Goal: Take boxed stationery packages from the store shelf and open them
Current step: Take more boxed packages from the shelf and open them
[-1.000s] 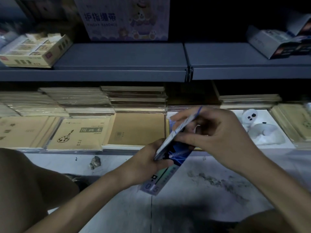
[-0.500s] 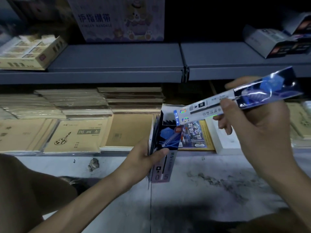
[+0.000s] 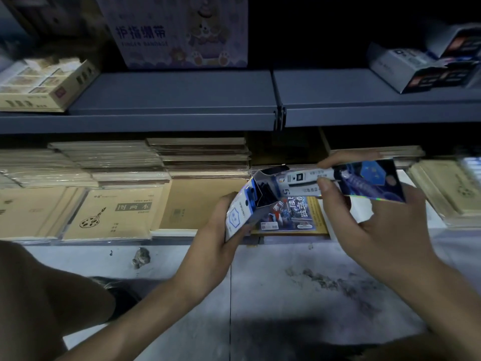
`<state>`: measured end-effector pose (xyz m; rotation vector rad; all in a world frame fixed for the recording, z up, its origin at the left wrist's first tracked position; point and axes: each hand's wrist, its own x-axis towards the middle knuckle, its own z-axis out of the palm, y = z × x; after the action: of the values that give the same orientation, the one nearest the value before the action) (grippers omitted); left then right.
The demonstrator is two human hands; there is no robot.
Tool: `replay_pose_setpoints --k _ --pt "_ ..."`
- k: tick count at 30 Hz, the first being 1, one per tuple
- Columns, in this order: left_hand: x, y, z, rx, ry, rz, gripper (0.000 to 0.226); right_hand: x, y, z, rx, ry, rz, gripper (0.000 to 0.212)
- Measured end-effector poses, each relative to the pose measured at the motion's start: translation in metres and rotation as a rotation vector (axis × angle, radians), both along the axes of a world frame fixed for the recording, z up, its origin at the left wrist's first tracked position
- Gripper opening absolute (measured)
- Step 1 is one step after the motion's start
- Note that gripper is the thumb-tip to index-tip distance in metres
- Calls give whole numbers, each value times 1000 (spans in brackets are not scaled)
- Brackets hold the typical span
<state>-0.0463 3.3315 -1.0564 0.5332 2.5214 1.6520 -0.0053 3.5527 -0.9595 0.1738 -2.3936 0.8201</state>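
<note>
My left hand [image 3: 221, 230] grips an opened white-and-blue stationery box [image 3: 244, 207], its flap raised and its dark inside showing. My right hand [image 3: 364, 220] pinches a long flat blue-and-white pack [image 3: 346, 182] between thumb and fingers; the pack lies nearly level, with its left end at the box's open mouth. Both are held in front of the lower shelf [image 3: 182, 239] of notebooks. Behind the box lies a colourful yellow-edged booklet [image 3: 294, 214] on that shelf.
Kraft-covered notebooks [image 3: 114, 212] lie in stacks along the lower shelf. On the grey upper shelf [image 3: 171, 100] stand a yellow display tray [image 3: 44, 84], a purple finger-bandage carton [image 3: 179, 29] and open dark boxes [image 3: 429, 66] at the right. My knee [image 3: 46, 295] is at lower left, over stained floor [image 3: 312, 295].
My right hand pulled the long pack out of the box and raised it to the right, then lowered it back level with its end at the box mouth. The left hand turned the box's opening upward.
</note>
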Motion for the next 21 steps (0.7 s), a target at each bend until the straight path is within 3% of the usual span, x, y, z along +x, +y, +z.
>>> replay_pose_setpoints --k 8,16,21 --pt "0 -4 -9 -187 145 63 61 -3 -1 -3 -45 -79 9 21" --pt "0 0 -7 -225 181 69 56 -12 1 -8 -150 -138 22 30" --pt "0 1 -6 -251 210 51 62 -14 4 -13 -271 -191 44 9"
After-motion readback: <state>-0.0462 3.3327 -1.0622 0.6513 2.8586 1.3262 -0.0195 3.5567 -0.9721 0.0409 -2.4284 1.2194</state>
